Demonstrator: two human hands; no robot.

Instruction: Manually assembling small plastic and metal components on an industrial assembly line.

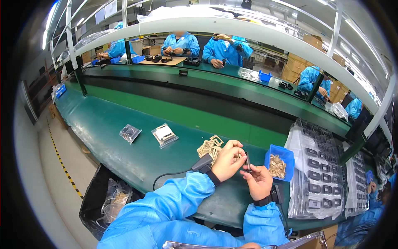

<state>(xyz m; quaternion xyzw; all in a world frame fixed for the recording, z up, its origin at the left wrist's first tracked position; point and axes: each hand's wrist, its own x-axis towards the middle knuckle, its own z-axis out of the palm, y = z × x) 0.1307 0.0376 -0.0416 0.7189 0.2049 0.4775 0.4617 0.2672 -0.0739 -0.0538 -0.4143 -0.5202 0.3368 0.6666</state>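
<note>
In front of me, my right hand point(259, 181) grips a small dark, thin part point(248, 162), seen nearly edge-on, between thumb and fingers. My left hand point(229, 162) is right against it, its fingers curled in a pinch at the part's left side. What those left fingertips hold is hidden. Just beyond the left hand lies a loose pile of tan rectangular frames point(212, 146). To the right of my hands stands a blue bin point(291, 159) containing many small tan pieces point(277, 167).
Plastic trays point(295, 178) of black frame-shaped parts point(314, 176) cover the right side of the green bench point(103, 137). Two clear bags, one with dark parts point(130, 133) and one with tan frames point(164, 134), lie left. A black-lined bin point(93, 199) stands below. Several co-workers sit across the line.
</note>
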